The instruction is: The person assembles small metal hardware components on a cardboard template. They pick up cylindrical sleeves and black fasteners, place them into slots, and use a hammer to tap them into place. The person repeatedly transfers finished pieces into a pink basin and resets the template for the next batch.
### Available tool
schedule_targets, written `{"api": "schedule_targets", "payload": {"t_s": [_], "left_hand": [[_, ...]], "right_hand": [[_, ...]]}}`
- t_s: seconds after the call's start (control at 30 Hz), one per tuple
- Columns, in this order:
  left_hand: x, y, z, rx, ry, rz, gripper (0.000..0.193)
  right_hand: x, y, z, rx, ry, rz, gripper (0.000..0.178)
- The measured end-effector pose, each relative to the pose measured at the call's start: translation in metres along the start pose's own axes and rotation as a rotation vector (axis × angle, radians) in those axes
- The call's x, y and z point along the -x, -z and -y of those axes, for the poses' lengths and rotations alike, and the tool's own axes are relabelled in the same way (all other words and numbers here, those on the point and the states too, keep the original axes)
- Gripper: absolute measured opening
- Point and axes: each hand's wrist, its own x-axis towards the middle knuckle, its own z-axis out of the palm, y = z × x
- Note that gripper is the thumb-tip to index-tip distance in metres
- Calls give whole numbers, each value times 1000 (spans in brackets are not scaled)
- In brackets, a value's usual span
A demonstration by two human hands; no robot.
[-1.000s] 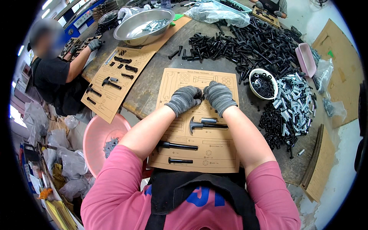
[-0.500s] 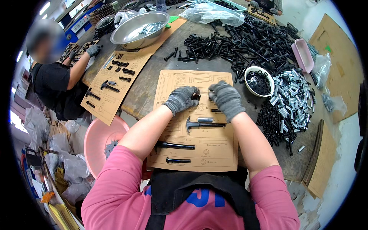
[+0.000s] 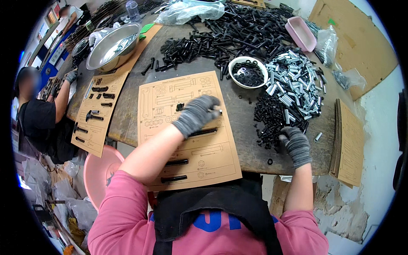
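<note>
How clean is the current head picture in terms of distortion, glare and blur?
Head view: fisheye distortion toward the rim, with black corners; bright reflections on the steel bowl and clear plastic bag; the nearer co-worker's head is blurred over; the gloved left hand and right hand have readable outlines, but the finest print on the cardboard sheet is too small to make out.

Bright, fairly even light covers the desk [image 3: 255, 157], with soft shading around the left hand [image 3: 197, 114] and right hand [image 3: 295, 146]. Up and left of both, the steel bowl [image 3: 102, 53] gleams; beyond the right, silver sleeves [image 3: 293, 80] glint. Far left of the hands, a co-worker's head [image 3: 29, 83] is blurred, and edges bow toward a black, blue-fringed rim
</note>
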Motion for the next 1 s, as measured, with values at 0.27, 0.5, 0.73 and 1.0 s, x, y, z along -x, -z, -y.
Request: {"api": "schedule_targets", "payload": {"t_s": [0.27, 0.5, 0.73, 1.0], "left_hand": [[-38, -87, -70, -435, -523, 209, 34], [-45, -113, -61, -471, -456, 186, 27], [-41, -98, -82, -485, -450, 278, 24], [-25, -24, -32, -186, -280, 35, 18]], "right_hand": [[13, -11, 40, 122, 77, 86, 41], [17, -38, 29, 279, 294, -78, 12], [11, -34, 23, 125, 291, 13, 16], [5, -23, 9, -85, 303, 69, 23]]}}
